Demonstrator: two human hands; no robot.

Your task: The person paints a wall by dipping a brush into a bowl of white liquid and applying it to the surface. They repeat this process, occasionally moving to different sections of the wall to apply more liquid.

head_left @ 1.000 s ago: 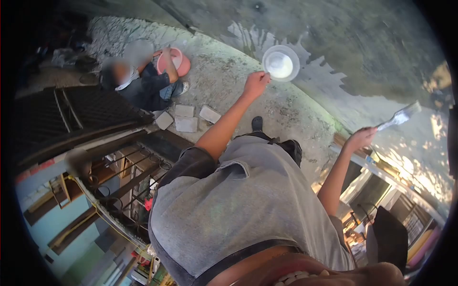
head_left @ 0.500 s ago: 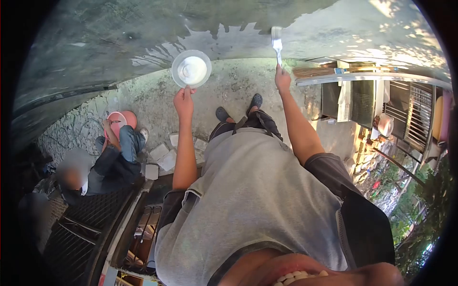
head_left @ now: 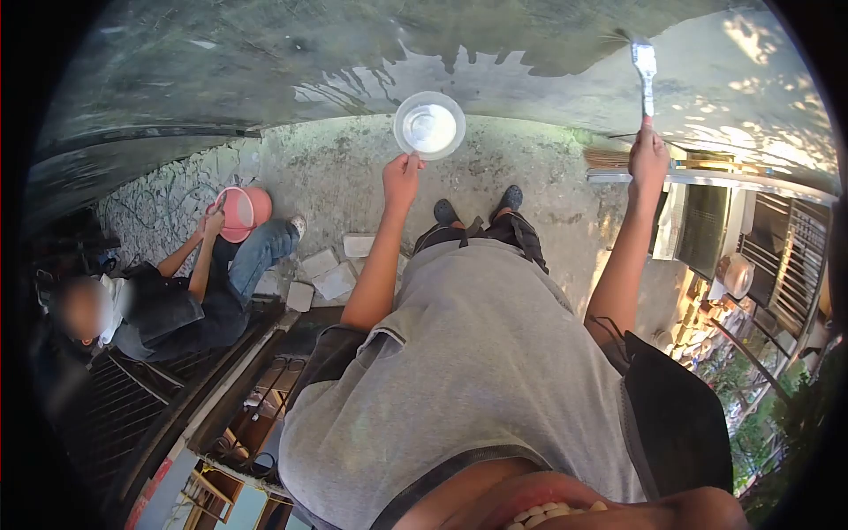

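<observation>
My left hand [head_left: 402,179] is closed on the rim of a round, translucent plastic bowl [head_left: 404,124], which has white liquid inside that looks like paint. In my right hand [head_left: 649,161] is the handle of a paintbrush [head_left: 645,71], its bristles up against the wall [head_left: 548,93]. A dark, wet-looking area with drips running down its lower edge covers the upper part of that wall. Around the brush the surface is lighter.
To the left another person sits with both hands at a pink bucket [head_left: 252,209]. Pale blocks [head_left: 334,281] lie on the concrete floor [head_left: 353,181] beside them. A broom [head_left: 609,159] and a metal rail [head_left: 751,184] are on the right, with shelves and a window grille beyond.
My right hand has carried the paintbrush to the right along the wall, and the dark area now reaches further right. The other person has both hands at the bucket now.
</observation>
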